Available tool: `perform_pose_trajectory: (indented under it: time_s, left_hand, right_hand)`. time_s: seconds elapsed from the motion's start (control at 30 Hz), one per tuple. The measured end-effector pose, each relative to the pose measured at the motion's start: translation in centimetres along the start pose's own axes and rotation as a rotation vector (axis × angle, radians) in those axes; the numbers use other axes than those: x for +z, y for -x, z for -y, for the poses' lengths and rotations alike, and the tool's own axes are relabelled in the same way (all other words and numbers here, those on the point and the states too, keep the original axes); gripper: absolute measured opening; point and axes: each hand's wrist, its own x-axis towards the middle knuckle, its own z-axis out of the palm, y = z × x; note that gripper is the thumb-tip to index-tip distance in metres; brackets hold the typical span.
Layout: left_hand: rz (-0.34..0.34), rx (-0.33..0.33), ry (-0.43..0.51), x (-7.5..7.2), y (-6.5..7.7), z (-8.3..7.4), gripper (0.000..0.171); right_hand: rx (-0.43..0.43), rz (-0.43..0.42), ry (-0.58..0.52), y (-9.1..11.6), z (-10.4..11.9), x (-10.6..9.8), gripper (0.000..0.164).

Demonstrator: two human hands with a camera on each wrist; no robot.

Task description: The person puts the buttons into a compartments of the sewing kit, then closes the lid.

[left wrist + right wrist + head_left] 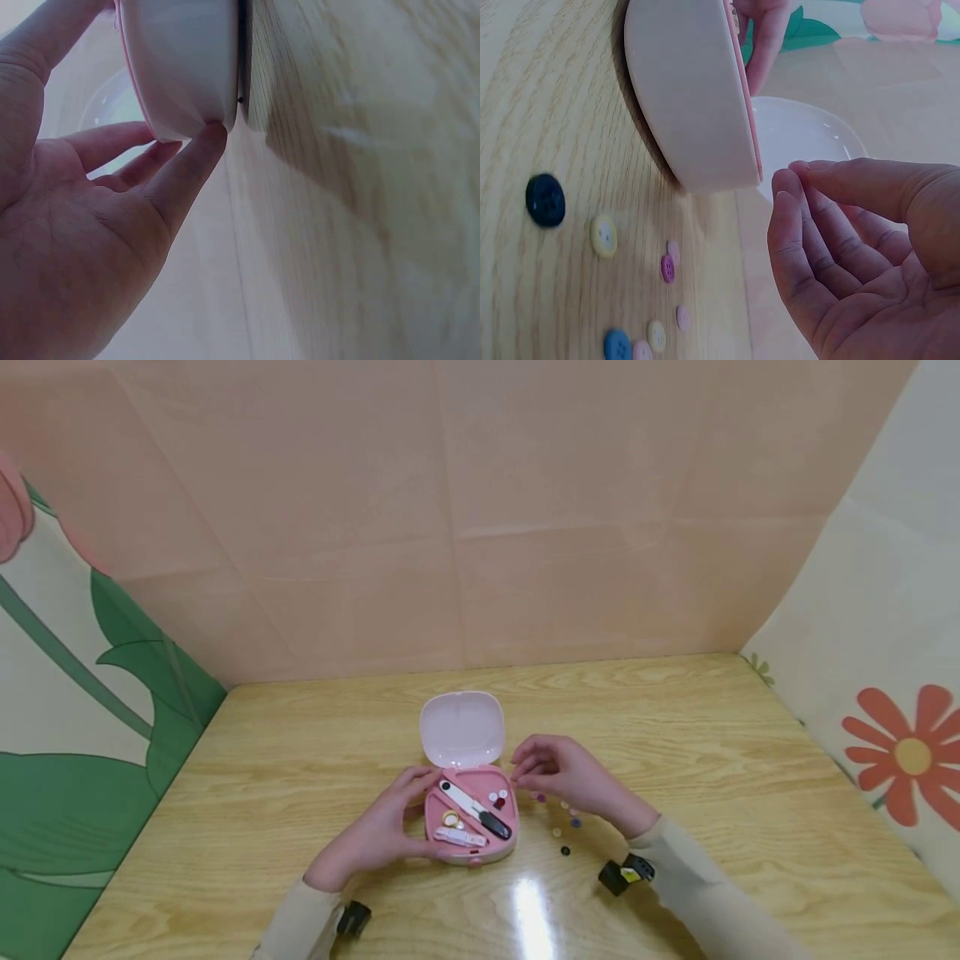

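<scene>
A small pink-and-white case [517,827] sits on the table with its pale lid [462,728] raised at the back. My left hand [386,822] grips the case from the left, thumb at the front and fingers along the side and back corner. Inside lie a long white-and-black tool [475,810], a small white piece [461,837], a gold-rimmed round item [450,818], and small white and dark red buttons [500,802]. My right hand [870,262] hovers beside the case's right back corner. Its thumb and index fingertips meet, and nothing shows between them.
Several loose buttons lie on the table right of the case, among them a black one [545,200], a cream one [604,235], a magenta one [667,268] and a blue one [617,346]. A plain pinkish cloth [450,527] hangs behind the table.
</scene>
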Motion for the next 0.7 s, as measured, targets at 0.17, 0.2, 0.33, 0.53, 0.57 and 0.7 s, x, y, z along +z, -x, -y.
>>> perform_pose_trajectory:
  time_s: [0.17, 0.2, 0.33, 0.53, 0.57, 0.7]
  left_hand:
    - [0.012, -0.012, 0.033, -0.1, 0.1, 0.0, 0.098]
    - [0.013, -0.014, 0.035, -0.1, 0.1, 0.0, 0.097]
    - [0.013, -0.016, 0.037, -0.1, 0.1, 0.0, 0.097]
    - [0.006, -0.01, 0.001, 0.0, 0.1, 0.1, 0.101]
    - [0.002, -0.007, -0.011, 0.0, 0.1, 0.1, 0.101]
    - [-0.001, -0.007, -0.013, 0.0, 0.1, 0.0, 0.101]
  right_hand:
    - [-0.016, 0.0, 0.025, 0.5, -0.3, -0.6, 0.019]
    - [-0.017, 0.0, 0.032, 0.6, -0.4, -0.7, 0.02]
    - [-0.005, -0.007, 0.068, 0.9, -0.9, -1.1, 0.02]
    - [-0.003, 0.004, 0.068, 1.6, -1.6, -1.6, 0.021]
    - [-0.007, 0.004, 0.066, 1.7, -1.7, -1.6, 0.021]
    - [-0.013, 0.007, 0.073, 2.2, -2.0, -2.0, 0.021]
